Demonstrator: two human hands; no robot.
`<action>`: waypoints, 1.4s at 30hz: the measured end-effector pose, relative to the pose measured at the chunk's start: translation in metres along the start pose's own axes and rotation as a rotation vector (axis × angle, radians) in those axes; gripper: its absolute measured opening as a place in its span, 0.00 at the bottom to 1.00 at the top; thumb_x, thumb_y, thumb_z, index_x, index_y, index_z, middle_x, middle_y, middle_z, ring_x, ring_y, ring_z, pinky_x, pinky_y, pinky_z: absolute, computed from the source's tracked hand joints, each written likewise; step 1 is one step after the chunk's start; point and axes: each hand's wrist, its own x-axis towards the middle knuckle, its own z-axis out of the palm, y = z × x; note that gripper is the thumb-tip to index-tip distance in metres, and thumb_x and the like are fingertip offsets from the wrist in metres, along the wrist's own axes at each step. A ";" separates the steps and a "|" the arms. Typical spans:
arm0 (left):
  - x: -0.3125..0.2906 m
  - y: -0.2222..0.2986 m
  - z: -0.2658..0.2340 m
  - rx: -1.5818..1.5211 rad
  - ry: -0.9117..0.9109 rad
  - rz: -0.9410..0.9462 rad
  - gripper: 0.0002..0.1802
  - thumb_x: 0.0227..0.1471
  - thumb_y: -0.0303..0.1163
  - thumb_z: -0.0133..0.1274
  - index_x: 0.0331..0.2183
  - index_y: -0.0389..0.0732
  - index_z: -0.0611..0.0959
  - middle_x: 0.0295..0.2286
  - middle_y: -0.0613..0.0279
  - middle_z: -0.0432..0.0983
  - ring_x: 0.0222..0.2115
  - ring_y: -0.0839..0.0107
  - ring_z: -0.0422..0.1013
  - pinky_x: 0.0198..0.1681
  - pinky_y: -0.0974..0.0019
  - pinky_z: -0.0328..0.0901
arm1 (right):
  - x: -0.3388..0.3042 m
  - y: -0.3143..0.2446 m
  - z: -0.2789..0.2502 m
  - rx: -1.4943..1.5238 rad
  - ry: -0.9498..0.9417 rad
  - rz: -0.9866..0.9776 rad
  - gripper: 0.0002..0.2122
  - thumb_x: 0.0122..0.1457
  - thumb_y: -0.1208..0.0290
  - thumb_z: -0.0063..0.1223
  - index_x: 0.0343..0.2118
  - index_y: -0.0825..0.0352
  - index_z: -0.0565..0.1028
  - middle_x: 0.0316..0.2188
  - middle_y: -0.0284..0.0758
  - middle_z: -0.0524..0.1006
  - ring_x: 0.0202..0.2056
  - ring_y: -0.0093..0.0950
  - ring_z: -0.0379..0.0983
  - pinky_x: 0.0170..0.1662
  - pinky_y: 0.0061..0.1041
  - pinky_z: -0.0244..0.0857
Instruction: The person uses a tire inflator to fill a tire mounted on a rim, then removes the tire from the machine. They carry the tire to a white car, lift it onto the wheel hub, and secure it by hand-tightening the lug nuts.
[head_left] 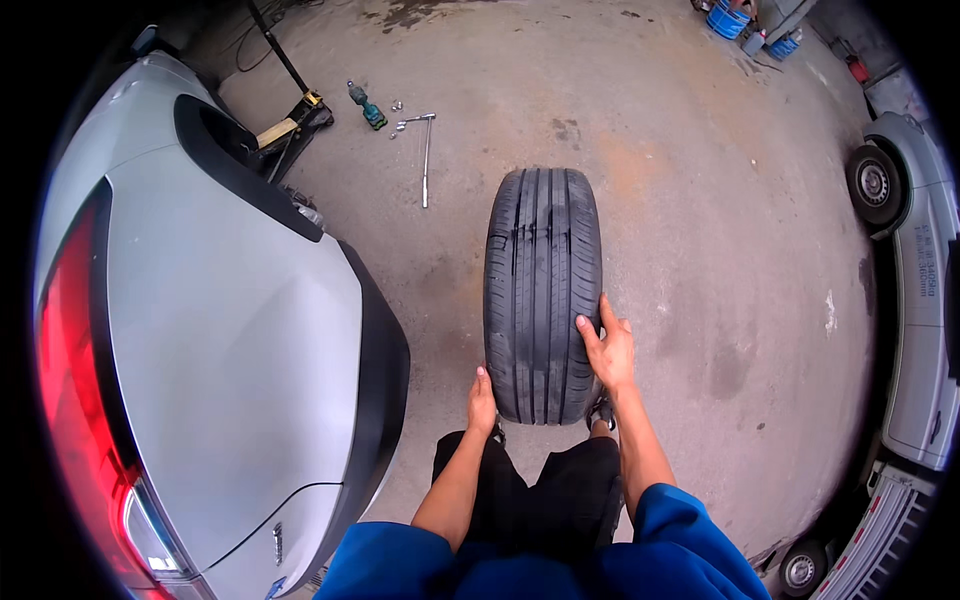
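Observation:
A black car tire (pixel 543 290) stands upright on its tread in front of me, between my hands. My left hand (pixel 482 402) is pressed to its near left side, thumb pointing up, the other fingers mostly hidden. On the right side, my right hand (pixel 612 355) grips the edge, its thumb over the tread and a finger stretched along the sidewall. Whether a wheel rim sits inside the tire cannot be seen from above.
A silver car (pixel 230 300) fills the left, with a floor jack (pixel 290 130) by its wheel arch. A green power wrench (pixel 367 108) and a long-handled metal wrench (pixel 427 160) lie on the concrete. Another vehicle (pixel 920 300) lines the right; blue buckets (pixel 728 18) stand far right.

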 end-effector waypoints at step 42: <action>0.206 0.337 0.441 -1.159 1.236 -0.455 0.44 0.62 0.62 0.39 0.53 0.25 0.55 0.51 0.33 0.63 0.33 0.47 0.78 0.29 0.49 0.77 | 0.494 0.077 -0.049 -0.141 -0.661 -0.046 0.41 0.57 0.46 0.57 0.63 0.75 0.60 0.55 0.62 0.69 0.58 0.52 0.65 0.61 0.40 0.59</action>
